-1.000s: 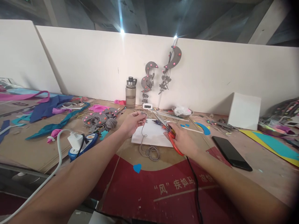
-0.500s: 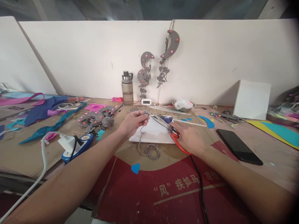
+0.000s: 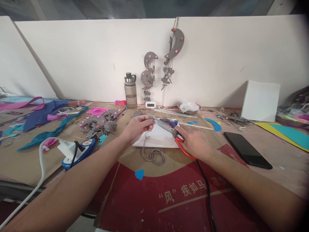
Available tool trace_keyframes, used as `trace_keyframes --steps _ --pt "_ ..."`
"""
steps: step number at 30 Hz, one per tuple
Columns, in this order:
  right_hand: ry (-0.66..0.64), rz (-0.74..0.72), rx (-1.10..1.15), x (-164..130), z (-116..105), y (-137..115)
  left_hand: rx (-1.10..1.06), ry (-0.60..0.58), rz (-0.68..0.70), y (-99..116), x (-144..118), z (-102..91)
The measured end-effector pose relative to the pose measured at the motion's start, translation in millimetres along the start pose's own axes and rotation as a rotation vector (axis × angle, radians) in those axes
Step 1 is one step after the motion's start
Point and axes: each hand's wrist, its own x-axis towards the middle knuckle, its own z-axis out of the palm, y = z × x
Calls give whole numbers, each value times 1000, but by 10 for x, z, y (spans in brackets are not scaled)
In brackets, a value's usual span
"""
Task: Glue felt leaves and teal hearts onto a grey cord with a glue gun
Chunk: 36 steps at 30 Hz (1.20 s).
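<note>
the right hand [image 3: 194, 143], closed on the red scissors [image 3: 174, 135], has brought the blades up to the grey cord [image 3: 147, 141] pinched in the left hand [image 3: 137, 127], its slack coiled just below, so a cut looks close.

Red-handled scissors [image 3: 179, 141], grey cord [image 3: 152, 154], white sheet [image 3: 156, 137]. A small blue heart [image 3: 139, 174] lies on red card [image 3: 173, 199] printed with pale characters. Black phone [image 3: 247, 150]; the grey moon hangings [image 3: 175, 43] carry pink dots, I think.
</note>
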Motion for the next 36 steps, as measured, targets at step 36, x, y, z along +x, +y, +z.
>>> trace_keyframes --steps 36 --pt "26 61 232 2 46 20 -19 7 4 -39 28 -84"
